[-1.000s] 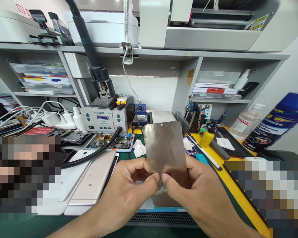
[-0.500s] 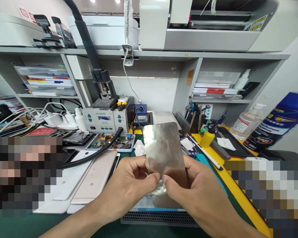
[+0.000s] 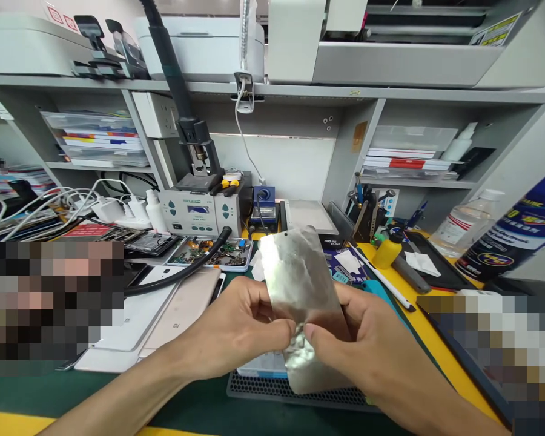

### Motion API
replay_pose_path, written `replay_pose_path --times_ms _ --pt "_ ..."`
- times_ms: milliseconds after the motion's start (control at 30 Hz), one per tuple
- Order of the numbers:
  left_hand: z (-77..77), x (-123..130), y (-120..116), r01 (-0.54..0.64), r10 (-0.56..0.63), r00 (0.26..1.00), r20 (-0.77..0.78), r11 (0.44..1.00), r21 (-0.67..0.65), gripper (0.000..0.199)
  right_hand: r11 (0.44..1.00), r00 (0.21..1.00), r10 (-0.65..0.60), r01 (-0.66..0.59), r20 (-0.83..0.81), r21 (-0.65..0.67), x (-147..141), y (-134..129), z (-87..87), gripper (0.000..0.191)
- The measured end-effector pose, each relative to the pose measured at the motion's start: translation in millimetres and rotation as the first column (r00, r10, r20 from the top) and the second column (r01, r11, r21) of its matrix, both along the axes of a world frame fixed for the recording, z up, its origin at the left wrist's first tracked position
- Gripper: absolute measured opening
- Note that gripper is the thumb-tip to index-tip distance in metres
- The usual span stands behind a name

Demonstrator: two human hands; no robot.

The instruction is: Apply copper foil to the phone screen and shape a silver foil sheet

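A thin silvery metal sheet (image 3: 295, 272) with rounded corners and a small hole near its top edge is held up in front of me. Its surface is wrinkled near the thumbs. My left hand (image 3: 249, 324) grips the left edge, thumb on the near face and fingers curled behind. From the other side my right hand (image 3: 358, 333) pinches it in the same way, the two thumb tips almost meeting. The fingers behind the sheet are partly hidden. Below it lie a clear plastic box (image 3: 261, 365), mostly covered, and a black perforated mat (image 3: 263, 387).
Phone back covers (image 3: 177, 321) lie at left under a black hose (image 3: 181, 281) from a hot-air station (image 3: 200, 212). A tray of circuit boards (image 3: 213, 253) stands behind. At right are a yellow bottle (image 3: 387, 249), a white pen (image 3: 386, 281) and a blue spray can (image 3: 513, 230).
The sheet has tilted, its lower end now further right and lower. Both hands keep their hold. The whole view has shifted slightly.
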State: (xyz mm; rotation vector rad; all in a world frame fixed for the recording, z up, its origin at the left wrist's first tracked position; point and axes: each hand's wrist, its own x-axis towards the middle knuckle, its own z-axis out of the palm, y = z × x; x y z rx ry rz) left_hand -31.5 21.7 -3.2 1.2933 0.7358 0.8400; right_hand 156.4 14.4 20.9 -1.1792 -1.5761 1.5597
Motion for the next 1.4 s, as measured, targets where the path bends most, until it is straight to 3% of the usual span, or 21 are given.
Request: replay_pose_path --times_ms 200,400,533,667,1400 --pt "-6.1 -1.1 0.7 0.022 -0.022 0.999 -0.028 1.0 0.017 0.009 1.0 1.0 -0.024 0.024 0.005 -0.001 -6.0 -0.4 -6.8 0.024" --pt "-2.9 -5.5 2.6 0.001 0.0 0.995 -0.105 1.0 0.009 0.009 1.0 1.0 -0.021 0.021 0.02 0.001 -3.8 -0.2 -3.4 0.025" --pt "-2.4 -6.4 2.9 0.028 -0.027 0.992 -0.124 1.0 0.011 0.011 0.998 0.999 0.006 -0.009 -0.053 -0.06 -3.6 -0.7 -3.5 0.031" --pt "-3.7 -3.5 3.9 0.014 -0.013 0.992 -0.125 1.0 0.009 0.013 0.995 0.994 -0.008 -0.003 -0.108 -0.097 -6.4 0.7 -7.5 0.022" --pt "-0.1 -2.4 4.3 -0.02 0.02 0.991 -0.129 1.0 -0.003 0.009 0.999 0.998 0.012 -0.015 -0.066 -0.051 -5.7 2.2 -4.2 0.02"
